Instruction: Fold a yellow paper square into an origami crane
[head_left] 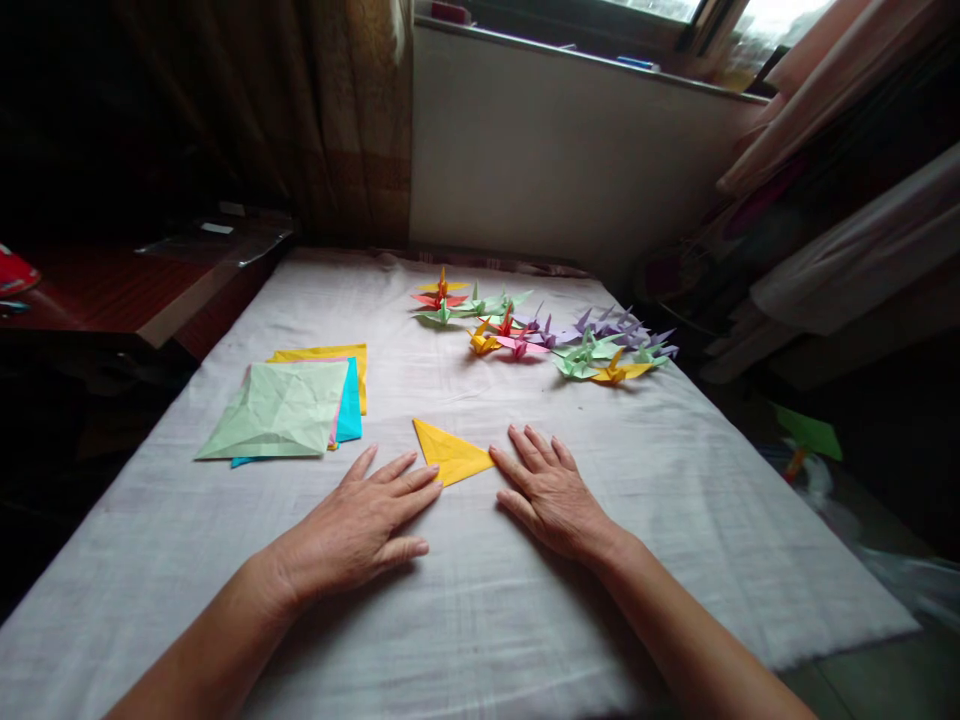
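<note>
A yellow paper folded into a triangle (448, 454) lies flat on the white cloth (480, 600) between my hands. My left hand (360, 525) rests palm down with fingers stretched out, its fingertips just touching the triangle's lower left edge. My right hand (547, 490) also lies flat and open, its index fingertip at the triangle's right corner. Neither hand holds anything.
A stack of coloured paper sheets (289, 410), pale green on top, lies to the left. Several folded paper cranes (547, 335) in mixed colours sit at the far right of the cloth. A dark wooden table (112, 290) stands at left, curtains and a window behind.
</note>
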